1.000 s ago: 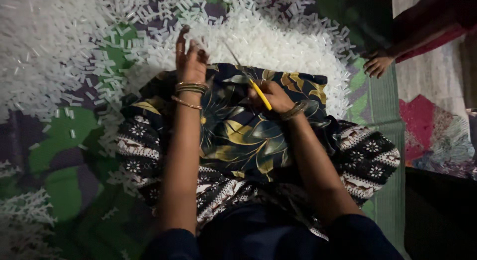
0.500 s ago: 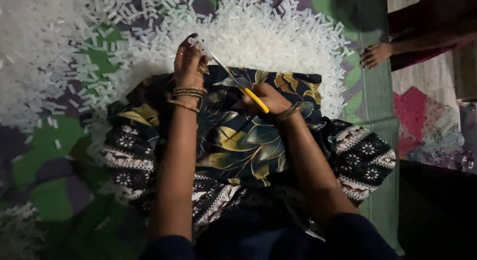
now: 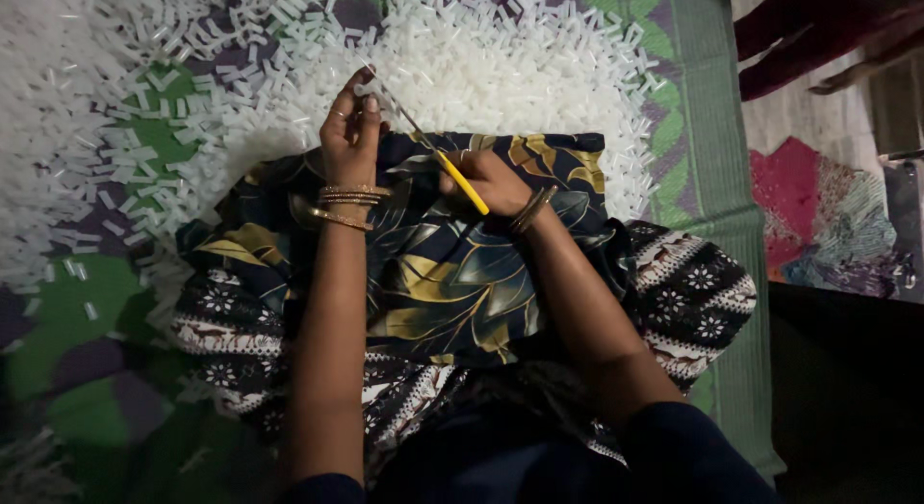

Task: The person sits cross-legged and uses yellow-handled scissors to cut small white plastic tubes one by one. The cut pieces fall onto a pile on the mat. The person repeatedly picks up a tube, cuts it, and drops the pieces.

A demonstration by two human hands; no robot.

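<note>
My left hand (image 3: 350, 129) pinches a small white plastic piece (image 3: 364, 84) between thumb and fingers, above the far edge of my lap. My right hand (image 3: 489, 180) grips a thin tool with a yellow handle (image 3: 460, 181); its metal tip points up-left to the piece in my left hand. A dark cloth with yellow leaf print (image 3: 452, 263) covers my lap under both hands. Just beyond the hands lies a big heap of small white plastic pieces (image 3: 500, 80).
More white pieces (image 3: 106, 109) are strewn over the green and purple mat (image 3: 58, 311) at left. A green striped mat edge (image 3: 707, 167) runs at right, beside a pink patterned cloth (image 3: 818, 215). Another person's hand (image 3: 852, 76) and dark red sleeve show at top right.
My left hand has risen with a white piece in its fingertips and the tool tip has come up to meet it. The other person's hand has drawn back toward the top right.
</note>
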